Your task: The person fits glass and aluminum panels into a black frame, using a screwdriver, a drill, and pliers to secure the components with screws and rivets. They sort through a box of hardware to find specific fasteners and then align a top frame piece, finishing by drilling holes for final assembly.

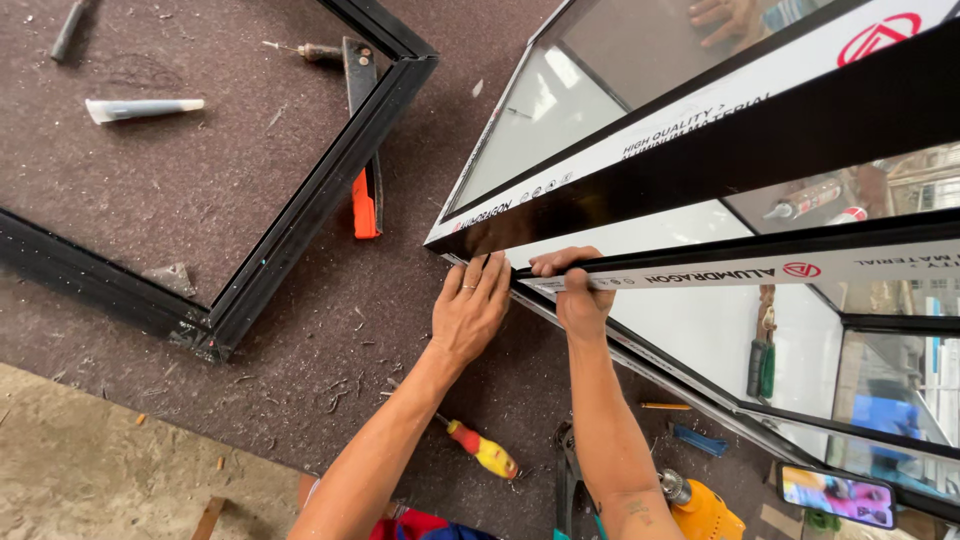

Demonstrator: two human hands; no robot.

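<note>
Both hands meet at the near corner of a glazed black window sash (700, 170) that stands tilted on the brown worktop (330, 330). The left hand (470, 305) lies flat, fingers together, pressed against the sash's lower corner. The right hand (578, 290) is curled around a white-taped frame strip (760, 268), fingers closed over its end. An empty black frame (300, 215) lies flat to the left, well apart from the sash. Beside that frame rest an orange-tipped tool (366, 200) and a white sealant tube (140, 108). A red-and-yellow screwdriver (480, 450) lies under the forearms, and a yellow drill (705, 510) and a phone (838, 495) sit near the bottom right.
</note>
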